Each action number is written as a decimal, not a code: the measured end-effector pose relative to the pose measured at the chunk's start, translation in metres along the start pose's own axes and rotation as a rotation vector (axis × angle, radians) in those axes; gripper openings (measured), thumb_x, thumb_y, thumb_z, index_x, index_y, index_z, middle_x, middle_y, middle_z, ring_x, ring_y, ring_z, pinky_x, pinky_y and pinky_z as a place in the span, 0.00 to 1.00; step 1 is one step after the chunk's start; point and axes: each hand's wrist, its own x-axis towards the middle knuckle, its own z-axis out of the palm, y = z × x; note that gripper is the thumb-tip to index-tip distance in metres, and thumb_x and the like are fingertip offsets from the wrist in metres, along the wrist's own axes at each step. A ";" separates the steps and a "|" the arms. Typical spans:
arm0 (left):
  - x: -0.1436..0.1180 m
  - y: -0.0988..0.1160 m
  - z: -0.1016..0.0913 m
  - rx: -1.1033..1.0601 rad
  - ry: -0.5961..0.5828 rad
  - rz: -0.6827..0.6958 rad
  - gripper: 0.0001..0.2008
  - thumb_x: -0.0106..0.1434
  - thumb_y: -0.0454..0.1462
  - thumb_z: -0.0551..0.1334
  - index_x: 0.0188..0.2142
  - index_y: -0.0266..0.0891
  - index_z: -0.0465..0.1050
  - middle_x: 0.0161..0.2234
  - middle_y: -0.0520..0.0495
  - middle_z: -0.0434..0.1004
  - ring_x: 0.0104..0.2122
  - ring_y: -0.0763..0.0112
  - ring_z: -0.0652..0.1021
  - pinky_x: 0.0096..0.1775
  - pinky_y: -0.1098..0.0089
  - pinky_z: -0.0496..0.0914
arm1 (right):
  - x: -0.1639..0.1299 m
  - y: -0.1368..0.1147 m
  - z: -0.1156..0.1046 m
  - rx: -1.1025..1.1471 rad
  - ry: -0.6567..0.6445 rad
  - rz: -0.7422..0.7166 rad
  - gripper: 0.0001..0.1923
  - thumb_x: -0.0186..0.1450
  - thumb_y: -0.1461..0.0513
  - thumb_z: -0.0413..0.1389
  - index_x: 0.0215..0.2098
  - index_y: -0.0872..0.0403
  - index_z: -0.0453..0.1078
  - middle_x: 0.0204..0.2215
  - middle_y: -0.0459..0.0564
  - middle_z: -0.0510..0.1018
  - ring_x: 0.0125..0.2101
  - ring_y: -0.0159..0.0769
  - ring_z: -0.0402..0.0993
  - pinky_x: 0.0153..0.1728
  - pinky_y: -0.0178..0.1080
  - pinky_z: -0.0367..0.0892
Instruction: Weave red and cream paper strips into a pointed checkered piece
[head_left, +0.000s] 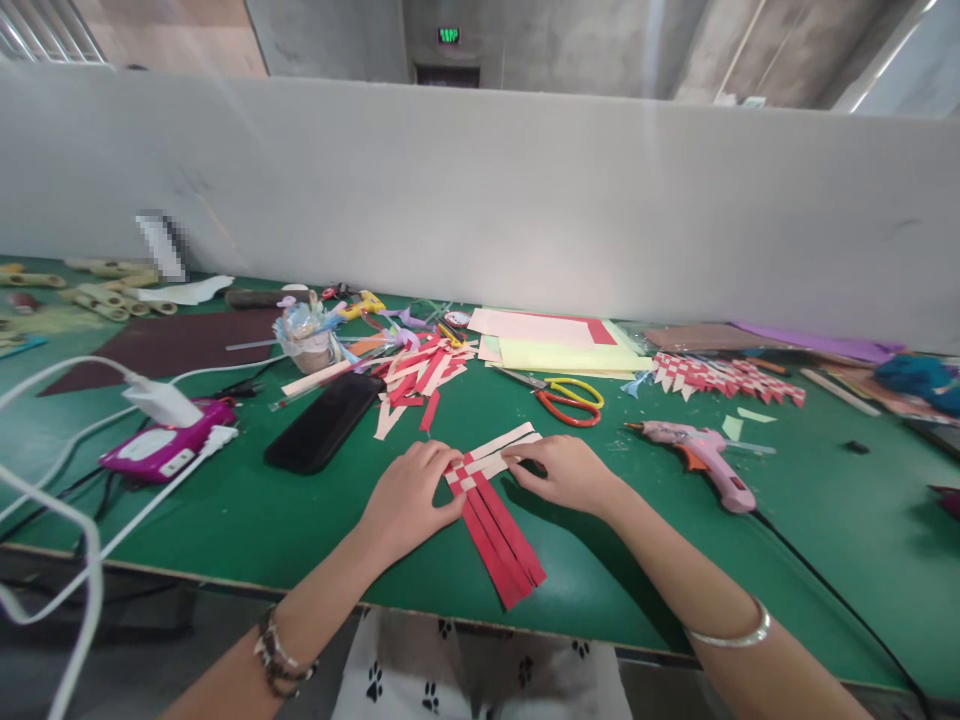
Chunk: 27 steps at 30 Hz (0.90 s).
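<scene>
Red and pale pink paper strips (501, 540) are woven into a small checkered patch, with red ends hanging toward the table's front edge and pink ends pointing right. My left hand (414, 492) grips the patch at its left side, thumb below and fingers on top. At the pink ends, my right hand (561, 470) pinches a strip between thumb and forefinger. Just behind lies a heap of cut red and pink strips (427, 370). Scissors (564, 398) with yellow and orange handles rest beyond my right hand.
A pink glue gun (705, 455) with a black cord lies on the right. Finished woven paper pieces (727, 378) and stacked paper sheets (555, 340) sit behind. To the left are a black phone (324, 422) and a purple power strip (166, 440) with white cables.
</scene>
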 end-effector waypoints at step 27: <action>0.035 0.009 -0.016 -0.281 -0.199 -0.246 0.20 0.54 0.45 0.58 0.44 0.37 0.64 0.28 0.50 0.72 0.29 0.66 0.73 0.29 0.71 0.63 | -0.009 0.022 -0.018 0.052 0.456 0.173 0.13 0.62 0.61 0.44 0.35 0.52 0.71 0.20 0.46 0.74 0.21 0.31 0.68 0.23 0.31 0.55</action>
